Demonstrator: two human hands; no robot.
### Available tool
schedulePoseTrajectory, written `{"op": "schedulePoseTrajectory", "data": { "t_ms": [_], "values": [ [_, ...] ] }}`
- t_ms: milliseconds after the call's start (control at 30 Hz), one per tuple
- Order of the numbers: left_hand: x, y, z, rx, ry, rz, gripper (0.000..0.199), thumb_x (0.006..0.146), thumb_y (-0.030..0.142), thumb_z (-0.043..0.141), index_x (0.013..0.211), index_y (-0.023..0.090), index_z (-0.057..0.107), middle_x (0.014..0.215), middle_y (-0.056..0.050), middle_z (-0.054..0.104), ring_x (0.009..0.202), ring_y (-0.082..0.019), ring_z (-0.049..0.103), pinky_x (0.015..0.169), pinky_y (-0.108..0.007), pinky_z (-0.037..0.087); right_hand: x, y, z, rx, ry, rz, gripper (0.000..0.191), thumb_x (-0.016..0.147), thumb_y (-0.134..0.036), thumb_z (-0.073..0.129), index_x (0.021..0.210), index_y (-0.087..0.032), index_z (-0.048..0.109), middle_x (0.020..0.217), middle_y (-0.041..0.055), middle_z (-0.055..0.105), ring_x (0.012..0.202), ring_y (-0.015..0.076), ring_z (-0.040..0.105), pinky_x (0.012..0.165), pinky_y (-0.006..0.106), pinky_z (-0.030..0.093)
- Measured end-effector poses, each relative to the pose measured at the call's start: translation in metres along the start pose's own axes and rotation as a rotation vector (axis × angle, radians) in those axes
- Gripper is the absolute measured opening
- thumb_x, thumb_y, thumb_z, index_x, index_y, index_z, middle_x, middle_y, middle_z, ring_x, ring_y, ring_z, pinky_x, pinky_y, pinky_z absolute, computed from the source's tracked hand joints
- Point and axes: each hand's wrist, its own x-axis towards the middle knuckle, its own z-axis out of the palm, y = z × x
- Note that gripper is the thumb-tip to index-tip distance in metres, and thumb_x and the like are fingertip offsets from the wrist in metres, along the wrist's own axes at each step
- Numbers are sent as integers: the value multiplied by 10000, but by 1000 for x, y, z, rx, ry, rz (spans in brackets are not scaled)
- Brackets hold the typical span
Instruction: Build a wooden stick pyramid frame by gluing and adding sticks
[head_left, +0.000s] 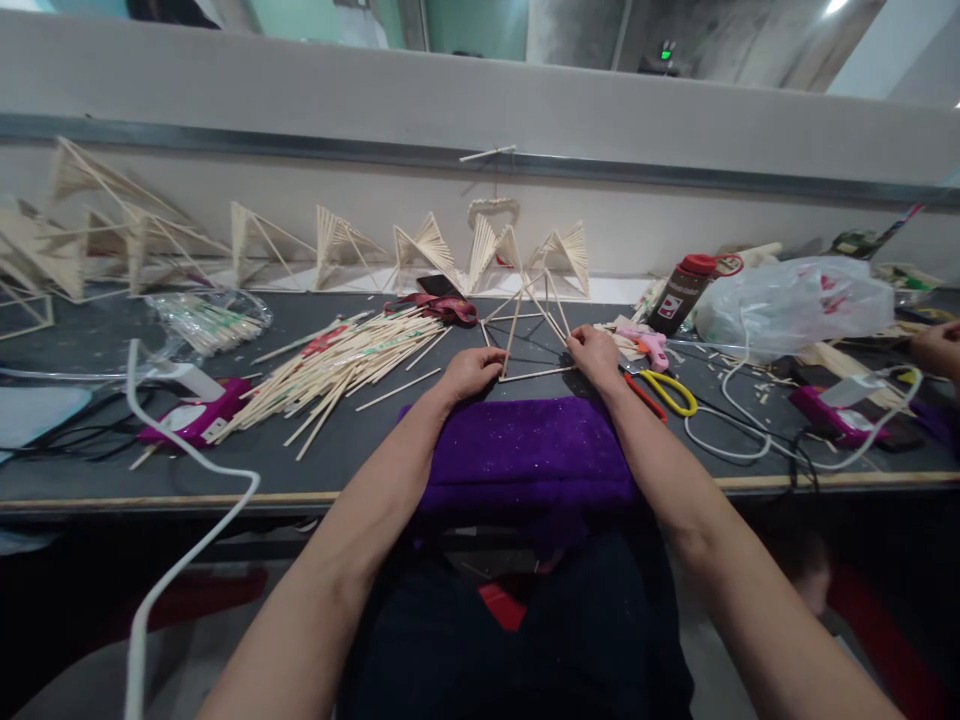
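A frame of thin wooden sticks [538, 375] stands on the dark table, just beyond a purple cloth [525, 450]. My left hand [474, 372] pinches its near left corner. On the right side, my right hand [594, 352] has its fingers closed on another corner of the same frame. Both forearms rest across the sides of the purple cloth. A large pile of loose sticks [352, 360] lies left of my left hand. Scissors with yellow and orange handles [671, 392] and a pink glue gun [646, 343] are beside my right hand.
Twisted stick models [427, 250] line the wall. Bagged sticks [214, 322] and a magenta power strip [196, 412] are at left. On the right stand a dark bottle [681, 292], a plastic bag [799, 300], white cables and another magenta strip [840, 412]. Another person's hand [936, 350] shows at far right.
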Motion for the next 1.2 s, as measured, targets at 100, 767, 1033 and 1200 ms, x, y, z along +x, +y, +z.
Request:
{"op": "schedulePoseTrajectory", "data": {
  "t_ms": [100,767,1033,1200],
  "values": [
    [1,-2,1,-55,14,-17,438,775,291,554,1138,183,775,1066,-49,776,1001,-225,684,915,-293,496,0,0,0,0,-1,-1,302,914,-343,490,1044,-225,736,1000,75,771,965,237,681,788,305,443],
    [1,-3,4,-248,5,-48,389,634,309,624,948,156,795,783,-22,718,714,-153,620,681,-246,460,2,4,1,3,7,-24,315,901,-352,494,1039,-216,742,1018,88,772,979,243,683,812,311,454],
    [-4,6,1,-245,-47,-40,310,663,333,625,855,135,767,712,-25,693,643,-141,580,612,-242,426,0,-1,-3,13,1,-14,305,875,-338,502,1010,-232,754,1006,68,778,979,240,688,820,311,469],
    [-5,11,-3,-310,-119,-60,270,675,322,631,836,129,729,648,-25,662,571,-124,544,573,-245,413,2,-3,-5,10,-7,-13,298,850,-340,504,981,-259,760,968,32,781,939,214,692,788,286,477]
  ]
}}
